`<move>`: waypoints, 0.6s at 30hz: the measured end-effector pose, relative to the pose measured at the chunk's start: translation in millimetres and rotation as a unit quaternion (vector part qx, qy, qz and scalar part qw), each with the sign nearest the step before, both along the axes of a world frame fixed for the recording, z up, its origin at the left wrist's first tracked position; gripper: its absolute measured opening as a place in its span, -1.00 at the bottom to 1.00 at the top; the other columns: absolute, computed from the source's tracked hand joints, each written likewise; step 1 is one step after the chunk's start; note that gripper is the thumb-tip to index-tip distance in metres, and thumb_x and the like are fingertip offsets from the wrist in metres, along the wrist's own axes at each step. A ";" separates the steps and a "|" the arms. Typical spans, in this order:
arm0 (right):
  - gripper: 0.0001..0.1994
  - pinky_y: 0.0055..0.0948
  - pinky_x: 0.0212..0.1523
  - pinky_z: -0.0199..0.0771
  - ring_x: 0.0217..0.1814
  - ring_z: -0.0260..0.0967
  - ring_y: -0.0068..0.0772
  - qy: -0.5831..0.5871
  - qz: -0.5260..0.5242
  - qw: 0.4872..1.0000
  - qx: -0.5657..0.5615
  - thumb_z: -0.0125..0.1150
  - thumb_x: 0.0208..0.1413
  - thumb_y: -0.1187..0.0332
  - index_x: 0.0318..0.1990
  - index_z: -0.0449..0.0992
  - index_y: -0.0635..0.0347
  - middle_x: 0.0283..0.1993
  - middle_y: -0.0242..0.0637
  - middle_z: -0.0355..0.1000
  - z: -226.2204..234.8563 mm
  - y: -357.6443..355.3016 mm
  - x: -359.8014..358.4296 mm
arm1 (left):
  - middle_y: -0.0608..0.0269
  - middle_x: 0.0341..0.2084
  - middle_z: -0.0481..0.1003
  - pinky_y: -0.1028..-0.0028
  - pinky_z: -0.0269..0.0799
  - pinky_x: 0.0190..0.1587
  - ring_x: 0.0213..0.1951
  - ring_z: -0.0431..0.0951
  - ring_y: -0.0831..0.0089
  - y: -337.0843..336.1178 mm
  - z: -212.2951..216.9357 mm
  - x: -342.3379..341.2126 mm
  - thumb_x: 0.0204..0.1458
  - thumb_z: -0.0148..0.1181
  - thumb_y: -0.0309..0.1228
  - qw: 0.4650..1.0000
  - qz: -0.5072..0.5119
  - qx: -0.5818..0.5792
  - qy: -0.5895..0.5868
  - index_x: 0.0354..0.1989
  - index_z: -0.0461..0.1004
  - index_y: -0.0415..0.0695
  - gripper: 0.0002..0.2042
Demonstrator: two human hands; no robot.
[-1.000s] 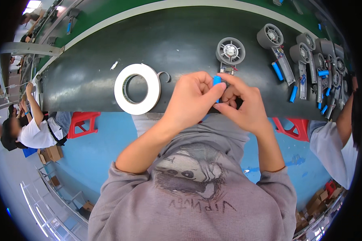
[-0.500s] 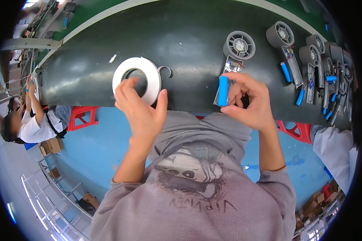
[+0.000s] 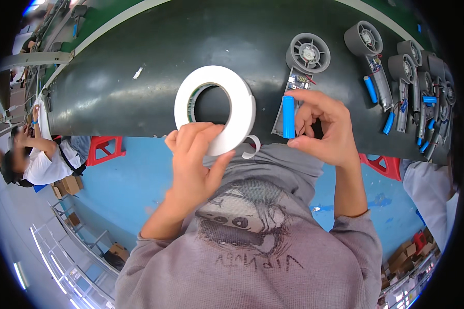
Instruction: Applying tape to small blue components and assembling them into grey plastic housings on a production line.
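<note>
My left hand [image 3: 196, 164] grips the near rim of a large white roll of tape [image 3: 243, 103], fingers over the ring and thumb beneath. A short loose end of tape [image 3: 252, 146] curls off the roll's near right side. Between thumb and forefinger, my right hand [image 3: 327, 126] pinches a blue cylindrical battery [image 3: 288, 117] by its two ends, upright in the picture. Just behind the battery lies a grey fan unit [image 3: 308, 53] with a round head and an open handle. A small circuit board with a lit display [image 3: 299, 81] shows in that handle.
On the right of the dark work surface [image 3: 139, 105], several similar grey fan units [image 3: 363, 38] lie with blue batteries hanging from them. A white scrap [image 3: 137, 73] lies at left. Red stools [image 3: 104, 149] stand below the edge; people sit on both sides.
My left hand has closed on the tape roll and brought it rightward and toward me, its near edge now past the table edge. My right hand still holds the battery, nearly in place.
</note>
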State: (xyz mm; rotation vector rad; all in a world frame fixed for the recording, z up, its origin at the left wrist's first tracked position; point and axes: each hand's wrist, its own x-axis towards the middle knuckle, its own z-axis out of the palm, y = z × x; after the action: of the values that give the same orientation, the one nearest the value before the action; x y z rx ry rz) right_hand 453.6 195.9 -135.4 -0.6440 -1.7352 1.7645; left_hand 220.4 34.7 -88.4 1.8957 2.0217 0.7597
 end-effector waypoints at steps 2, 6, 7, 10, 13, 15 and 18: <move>-0.28 -0.72 -0.51 0.15 -0.54 0.27 -0.79 -0.002 0.002 1.000 0.006 0.58 -0.25 0.52 0.22 0.51 0.33 -0.45 -0.44 0.51 1.0 0.4 0.8 | 0.05 -0.16 0.56 0.26 0.17 0.11 -0.08 0.53 0.11 2.8 -0.4 5.8 -0.11 0.43 -0.40 1.000 -0.005 -0.001 -0.024 -0.06 0.53 -0.24 -0.59; -0.29 -0.72 -0.51 0.15 -0.56 0.26 -0.79 -0.004 -0.003 1.000 -0.019 0.60 -0.26 0.53 0.20 0.52 0.37 -0.49 -0.43 0.51 1.5 0.5 0.6 | 0.18 -0.13 0.56 0.29 0.11 0.03 -0.08 0.51 0.24 7.5 -2.2 11.6 -0.11 0.49 -0.38 0.999 -0.004 0.011 -0.041 -0.03 0.55 -0.17 -0.57; -0.29 -0.72 -0.51 0.14 -0.56 0.26 -0.80 -0.008 -0.002 1.000 -0.021 0.61 -0.26 0.53 0.19 0.52 0.38 -0.50 -0.43 0.51 1.2 0.2 0.4 | 0.18 -0.14 0.56 0.29 0.11 0.03 -0.09 0.52 0.24 8.3 -2.0 11.5 -0.11 0.49 -0.38 0.999 -0.006 0.013 -0.042 -0.03 0.55 -0.17 -0.57; -0.29 -0.71 -0.51 0.14 -0.57 0.25 -0.80 -0.007 -0.014 0.999 -0.046 0.62 -0.27 0.52 0.18 0.53 0.40 -0.50 -0.42 0.52 3.1 -1.3 -0.4 | 0.18 -0.14 0.57 0.29 0.12 0.02 -0.09 0.52 0.24 9.6 0.5 12.0 -0.12 0.50 -0.38 0.999 -0.010 0.012 -0.046 -0.03 0.55 -0.17 -0.57; -0.28 -0.71 -0.51 0.14 -0.56 0.26 -0.80 0.005 -0.006 1.000 -0.025 0.62 -0.27 0.53 0.19 0.52 0.40 -0.50 -0.43 0.51 1.1 0.0 0.6 | 0.19 -0.14 0.57 0.29 0.11 0.01 -0.10 0.52 0.25 10.1 1.0 13.0 -0.12 0.50 -0.37 0.998 -0.021 0.014 -0.049 -0.03 0.56 -0.17 -0.57; -0.29 -0.70 -0.50 0.15 -0.57 0.24 -0.80 0.011 -0.008 0.999 -0.031 0.62 -0.26 0.54 0.19 0.54 0.32 -0.50 -0.46 0.49 2.1 0.2 0.2 | 0.19 -0.14 0.57 0.29 0.11 0.01 -0.09 0.52 0.25 11.0 1.4 14.1 -0.12 0.51 -0.36 0.998 -0.029 0.018 -0.051 -0.03 0.57 -0.17 -0.56; -0.29 -0.70 -0.49 0.17 -0.57 0.22 -0.80 0.020 -0.010 0.999 -0.028 0.63 -0.24 0.55 0.21 0.55 0.24 -0.51 -0.49 0.46 1.4 0.1 -1.0 | 0.21 -0.15 0.57 0.29 0.10 0.02 -0.09 0.51 0.26 10.8 1.2 15.2 -0.12 0.51 -0.35 0.998 -0.033 0.013 -0.046 -0.03 0.58 -0.16 -0.56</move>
State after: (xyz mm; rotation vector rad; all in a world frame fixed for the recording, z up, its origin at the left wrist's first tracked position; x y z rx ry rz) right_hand 452.7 195.9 -134.0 -0.6426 -1.6516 1.8066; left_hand 235.6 45.5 -87.2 1.8967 1.8935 0.8440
